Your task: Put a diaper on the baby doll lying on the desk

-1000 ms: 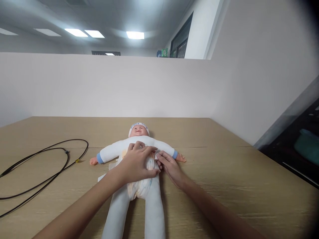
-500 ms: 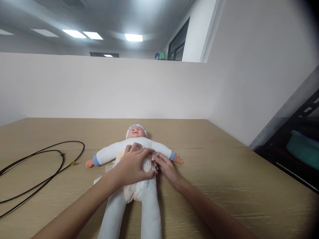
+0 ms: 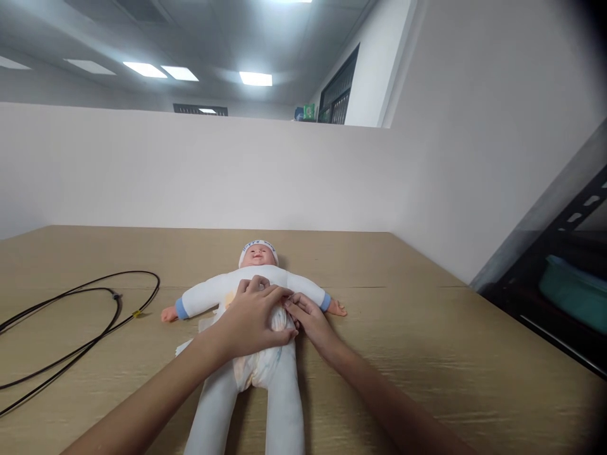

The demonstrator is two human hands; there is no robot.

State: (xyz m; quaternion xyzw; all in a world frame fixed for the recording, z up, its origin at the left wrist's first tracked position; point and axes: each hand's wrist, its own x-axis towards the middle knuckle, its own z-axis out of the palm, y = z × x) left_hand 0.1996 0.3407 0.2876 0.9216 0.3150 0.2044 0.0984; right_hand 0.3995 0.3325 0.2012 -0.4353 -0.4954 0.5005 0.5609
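Note:
A baby doll (image 3: 251, 274) in a white suit with blue cuffs lies on its back, arms spread. Around its hips is a white diaper (image 3: 258, 373) with faint coloured prints. My left hand (image 3: 251, 316) lies across the diaper's front, its curved fingers and thumb gripping the material at the right side of the waist. There my right hand (image 3: 313, 321) pinches the diaper's side edge, fingertips close to those of the left. Whether a fastening tab is between them is hidden. On the left, a loose diaper side flap (image 3: 184, 347) sticks out beside the hip.
The doll lies on a wooden table (image 3: 403, 354). A looped black cable (image 3: 116, 322) with a yellow tag is at the left. A pale partition wall (image 3: 213, 170) stands behind the table. At the right is a black rack (image 3: 535, 278) holding a teal item (image 3: 573, 294).
My right hand's fingertips have moved slightly left and inward over the diaper's waist. My left hand keeps its place on the diaper. The view has tilted up slightly.

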